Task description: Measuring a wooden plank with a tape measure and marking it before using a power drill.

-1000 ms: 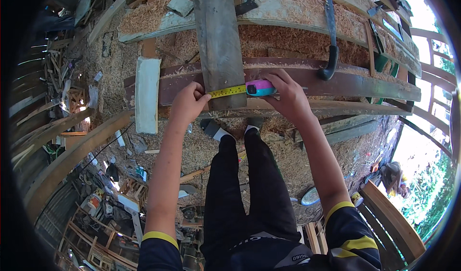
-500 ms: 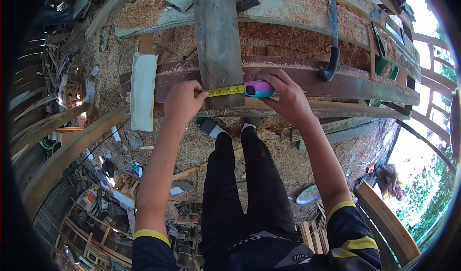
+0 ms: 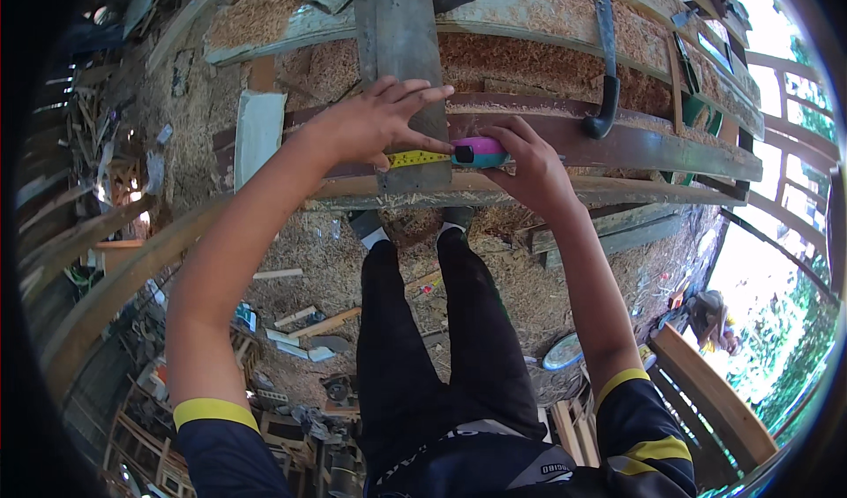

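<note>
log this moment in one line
left hand: spread, partly over board | right hand: holding tape measure | yellow tape: extended across board

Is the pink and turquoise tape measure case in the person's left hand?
No, the right hand holds the case, while the left hand spreads over the grey wooden board.

Tape measure (image 3: 481, 151) drawn out across a wooden plank (image 3: 399, 39).
Its rounded case is pink and turquoise, just beside the plank's right edge; the short yellow blade (image 3: 419, 158) crosses near the closer end. The plank is grey-brown, flat, and extends lengthwise beyond the upper edge of view.
</note>
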The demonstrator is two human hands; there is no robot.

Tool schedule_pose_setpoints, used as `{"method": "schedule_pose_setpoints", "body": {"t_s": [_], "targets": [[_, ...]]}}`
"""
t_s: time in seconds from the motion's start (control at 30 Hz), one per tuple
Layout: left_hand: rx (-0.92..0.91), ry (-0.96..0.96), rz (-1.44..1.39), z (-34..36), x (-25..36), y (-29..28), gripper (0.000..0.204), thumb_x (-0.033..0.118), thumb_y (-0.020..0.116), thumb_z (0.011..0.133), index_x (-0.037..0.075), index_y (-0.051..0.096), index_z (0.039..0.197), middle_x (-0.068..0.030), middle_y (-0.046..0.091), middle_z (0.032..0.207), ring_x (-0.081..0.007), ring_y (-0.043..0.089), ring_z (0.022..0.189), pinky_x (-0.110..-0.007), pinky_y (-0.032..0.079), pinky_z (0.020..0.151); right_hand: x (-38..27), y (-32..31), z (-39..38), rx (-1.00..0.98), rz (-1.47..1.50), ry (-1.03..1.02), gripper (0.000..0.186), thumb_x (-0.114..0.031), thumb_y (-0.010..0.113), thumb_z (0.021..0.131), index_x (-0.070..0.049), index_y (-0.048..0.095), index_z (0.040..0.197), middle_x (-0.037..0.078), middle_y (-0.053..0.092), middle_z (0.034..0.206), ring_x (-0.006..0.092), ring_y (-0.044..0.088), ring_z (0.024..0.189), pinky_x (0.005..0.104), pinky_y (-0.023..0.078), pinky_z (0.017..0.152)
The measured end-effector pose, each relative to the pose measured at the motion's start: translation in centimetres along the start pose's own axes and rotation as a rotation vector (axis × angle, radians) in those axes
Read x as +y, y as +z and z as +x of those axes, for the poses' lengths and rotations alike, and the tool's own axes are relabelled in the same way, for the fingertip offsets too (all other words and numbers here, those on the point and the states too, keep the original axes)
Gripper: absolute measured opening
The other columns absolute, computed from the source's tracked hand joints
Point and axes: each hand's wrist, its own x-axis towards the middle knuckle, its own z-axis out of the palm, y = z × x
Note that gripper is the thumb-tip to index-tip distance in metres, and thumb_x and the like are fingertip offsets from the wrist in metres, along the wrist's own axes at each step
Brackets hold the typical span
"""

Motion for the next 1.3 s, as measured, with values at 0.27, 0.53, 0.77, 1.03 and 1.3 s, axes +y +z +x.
{"method": "schedule_pose_setpoints", "body": {"t_s": [0.27,0.53,0.77,1.03,1.3], "targets": [[0.105,0.249,-0.039,0.2,-3.1,0.1,0.113,0.035,0.098,0.052,0.064,0.055,0.152,0.0026,0.015,0.184,-0.0269,0.026,0.163,-0.049,0.026,0.133,-1.7,0.4,0.7,0.0,-0.024,0.022,0.051,-0.006,0.086,0.081,-0.005,0.069,0.13,0.014,0.068,0.127,0.0422,0.07,0.112,0.0505,0.059,0.092],[0.039,0.244,0.058,0.9,-3.1,0.2,0.115,0.045,0.099,0.056,0.072,0.045,0.153,0.006,0.006,0.186,-0.0252,0.018,0.169,-0.056,0.02,0.136,-2.3,1.4,-0.6,0.035,-0.071,0.093,0.06,-0.003,0.084,0.082,-0.005,0.066,0.138,0.015,0.066,0.138,0.0394,0.068,0.124,0.0478,0.058,0.101],[0.005,0.223,0.07,0.9,-2.8,-0.1,0.116,0.044,0.099,0.058,0.073,0.041,0.154,0.0074,0.004,0.185,-0.0252,0.017,0.169,-0.058,0.017,0.138,-4.6,0.8,-1.0,0.165,-0.023,0.062,0.065,-0.006,0.085,0.081,-0.006,0.065,0.143,0.014,0.065,0.138,0.037,0.066,0.126,0.0479,0.056,0.104],[0.017,0.232,0.055,0.8,-2.7,-0.1,0.113,0.039,0.101,0.058,0.068,0.049,0.153,0.0023,0.01,0.185,-0.0272,0.018,0.169,-0.054,0.018,0.138,-6.7,2.2,-4.6,0.583,-0.023,0.139,0.028,0.01,0.069,0.096,-0.001,0.079,0.119,0.013,0.077,0.117,0.0253,0.077,0.106,0.0327,0.06,0.088],[-0.081,0.176,0.118,1.6,-2.1,-0.1,0.118,0.042,0.099,0.064,0.075,0.034,0.156,0.0009,0.013,0.185,-0.0273,0.02,0.168,-0.058,0.019,0.136,-7.1,10.3,-6.1,0.57,0.528,0.262,0.014,0.008,0.066,0.102,0.003,0.075,0.112,0.007,0.076,0.098,0.0163,0.071,0.085,0.0298,0.058,0.084]]}}
